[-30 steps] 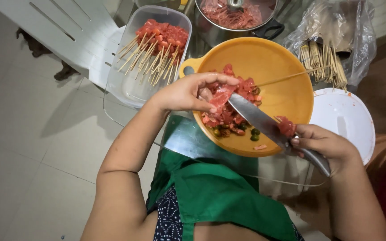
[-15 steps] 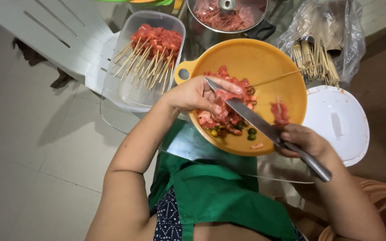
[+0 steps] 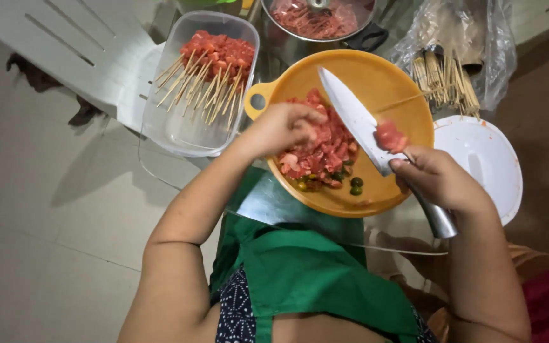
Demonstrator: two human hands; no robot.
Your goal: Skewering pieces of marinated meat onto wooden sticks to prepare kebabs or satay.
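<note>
A round orange bowl holds a heap of raw red meat pieces and a few green chillies. My left hand reaches into the meat, fingers curled over the pieces. My right hand grips the steel handle of a large knife, whose blade points up and left across the bowl. A single piece of meat sits by the blade at my right fingertips. One thin bamboo stick lies across the bowl's far side.
A clear plastic tub at the left holds several meat skewers. A lidded pot of meat stands behind the bowl. A bag of bare bamboo sticks and a white lid lie to the right. A white chair is at left.
The knife has swung from lying across the bowl to pointing up and away. My left hand stays in the meat. The piece of meat remains at my right fingertips.
</note>
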